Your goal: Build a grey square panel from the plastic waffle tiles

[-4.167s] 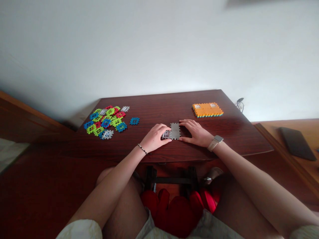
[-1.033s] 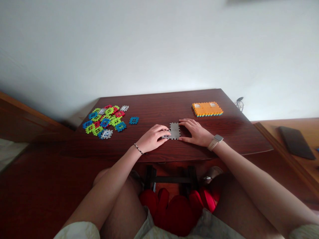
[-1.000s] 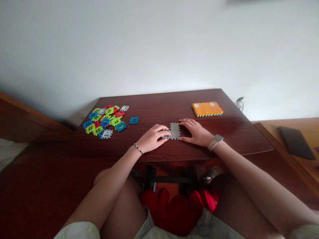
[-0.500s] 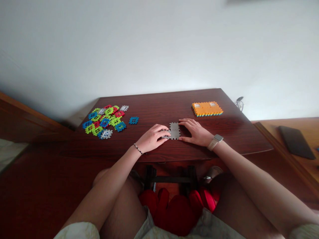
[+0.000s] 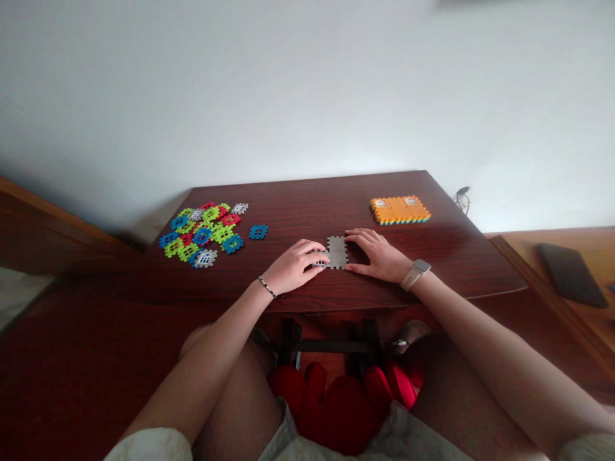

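On the table (image 5: 298,202), left hand (image 5: 295,266) pinches window tile (image 5: 320,263), right hand (image 5: 378,255) spread against grey panel (image 5: 337,254): likely light, stiff, best edge-held.

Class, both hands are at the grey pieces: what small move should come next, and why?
Perhaps press the window piece toward the plain grey panel: the left hand partly covers that piece, so full locking can't be confirmed, and the right hand at the panel's right edge could brace.
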The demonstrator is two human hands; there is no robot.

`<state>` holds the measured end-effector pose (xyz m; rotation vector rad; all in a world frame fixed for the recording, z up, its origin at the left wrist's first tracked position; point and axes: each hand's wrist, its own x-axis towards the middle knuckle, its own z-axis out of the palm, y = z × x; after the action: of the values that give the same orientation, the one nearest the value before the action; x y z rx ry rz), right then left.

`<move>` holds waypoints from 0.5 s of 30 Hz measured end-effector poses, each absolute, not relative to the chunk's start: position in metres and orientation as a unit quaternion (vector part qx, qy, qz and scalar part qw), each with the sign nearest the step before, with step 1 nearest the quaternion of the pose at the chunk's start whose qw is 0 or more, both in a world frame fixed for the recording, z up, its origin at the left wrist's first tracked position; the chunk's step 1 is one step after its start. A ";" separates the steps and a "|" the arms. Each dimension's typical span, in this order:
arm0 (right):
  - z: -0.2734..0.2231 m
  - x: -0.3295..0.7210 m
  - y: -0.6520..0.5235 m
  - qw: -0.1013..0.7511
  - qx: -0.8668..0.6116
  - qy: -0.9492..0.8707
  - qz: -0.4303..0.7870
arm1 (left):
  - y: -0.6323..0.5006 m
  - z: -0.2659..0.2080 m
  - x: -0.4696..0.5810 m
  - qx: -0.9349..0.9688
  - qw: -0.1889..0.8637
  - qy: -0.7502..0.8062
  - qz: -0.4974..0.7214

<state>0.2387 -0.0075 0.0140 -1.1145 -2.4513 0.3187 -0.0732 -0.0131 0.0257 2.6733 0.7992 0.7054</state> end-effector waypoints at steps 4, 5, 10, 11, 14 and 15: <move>0.014 0.238 -0.008 0.212 -0.402 -0.883 0.114 | -0.013 0.026 -0.073 0.921 0.133 0.278 0.239; 0.015 0.238 -0.008 0.211 -0.403 -0.883 0.114 | -0.013 0.026 -0.073 0.921 0.134 0.278 0.239; 0.016 0.238 -0.008 0.210 -0.405 -0.882 0.117 | -0.013 0.026 -0.073 0.920 0.136 0.277 0.241; 0.016 0.238 -0.009 0.210 -0.405 -0.882 0.117 | -0.013 0.026 -0.073 0.921 0.135 0.276 0.241; 0.016 0.238 -0.009 0.209 -0.405 -0.882 0.117 | -0.013 0.026 -0.073 0.922 0.134 0.275 0.238; 0.016 0.238 -0.009 0.209 -0.406 -0.882 0.116 | -0.012 0.026 -0.073 0.922 0.134 0.275 0.238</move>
<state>0.2379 -0.0088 0.0164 -1.1287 -2.4537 0.3232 -0.0731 -0.0125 0.0256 2.6722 0.7984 0.6897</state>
